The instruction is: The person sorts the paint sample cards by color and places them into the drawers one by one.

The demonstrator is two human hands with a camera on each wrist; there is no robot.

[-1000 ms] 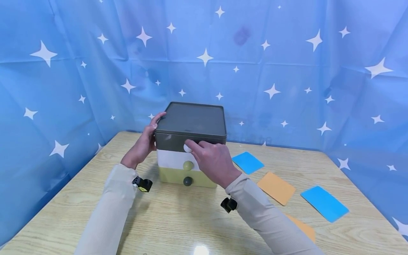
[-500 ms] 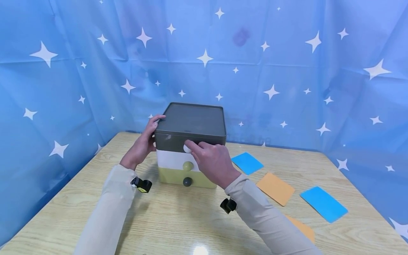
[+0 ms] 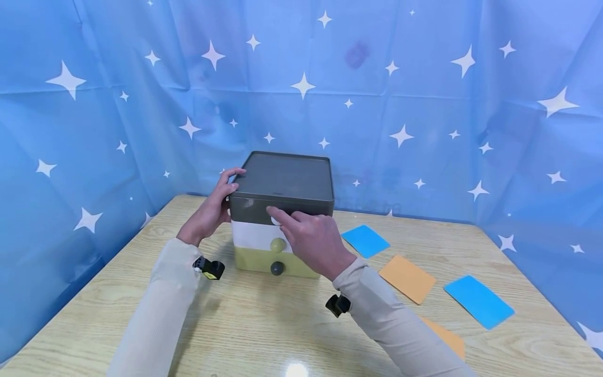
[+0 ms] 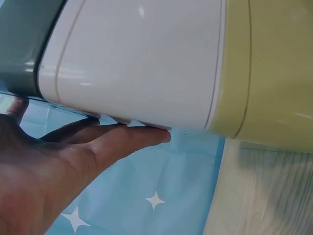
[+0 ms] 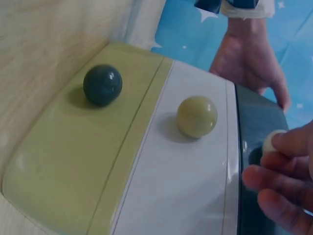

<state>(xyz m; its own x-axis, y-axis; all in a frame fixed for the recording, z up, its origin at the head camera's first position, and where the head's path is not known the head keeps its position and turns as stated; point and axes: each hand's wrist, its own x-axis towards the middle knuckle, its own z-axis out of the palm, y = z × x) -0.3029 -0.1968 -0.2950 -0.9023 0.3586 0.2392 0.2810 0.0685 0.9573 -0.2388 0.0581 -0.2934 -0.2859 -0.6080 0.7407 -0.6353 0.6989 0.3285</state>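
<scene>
The right hand (image 3: 314,238) pinched the white knob (image 5: 269,141) between bent fingers; the left hand (image 3: 207,213), fingers loosely extended, touched the side of the drawer box (image 3: 285,175). The box stood on a wood-grain worktop (image 3: 264,324) near coloured cards (image 3: 407,279), before a starry blue curtain (image 3: 301,42). A tiny mark (image 3: 278,194) on its top was unreadable.

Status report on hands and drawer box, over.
Left hand against box. Right hand pinching white knob. Top drawer looks shut. Cards off right, not blocking.
</scene>
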